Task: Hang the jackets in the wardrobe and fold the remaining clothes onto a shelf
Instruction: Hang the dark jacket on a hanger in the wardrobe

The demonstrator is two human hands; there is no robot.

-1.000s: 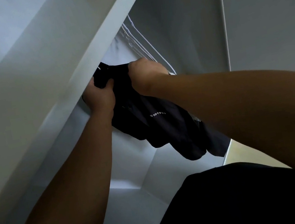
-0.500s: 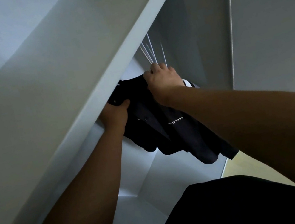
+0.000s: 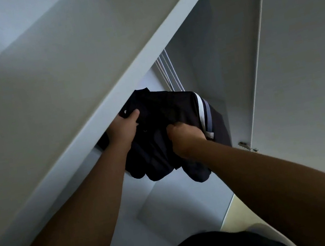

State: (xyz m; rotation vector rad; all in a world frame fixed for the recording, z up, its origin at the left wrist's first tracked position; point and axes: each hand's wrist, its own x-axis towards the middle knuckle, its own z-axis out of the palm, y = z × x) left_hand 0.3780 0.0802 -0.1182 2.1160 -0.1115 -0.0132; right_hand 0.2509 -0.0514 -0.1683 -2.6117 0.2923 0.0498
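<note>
Dark jacket [image 3: 165,109] mid-frame in the wardrobe [image 3: 194,48], my left hand [image 3: 126,127] and right hand [image 3: 185,138] fisted in it. Hanging step, I reckon; next, hook it up top.

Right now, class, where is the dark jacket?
In the head view the dark jacket is mid-frame inside the wardrobe opening, gripped by the left hand and right hand, just below the white hangers.
</note>
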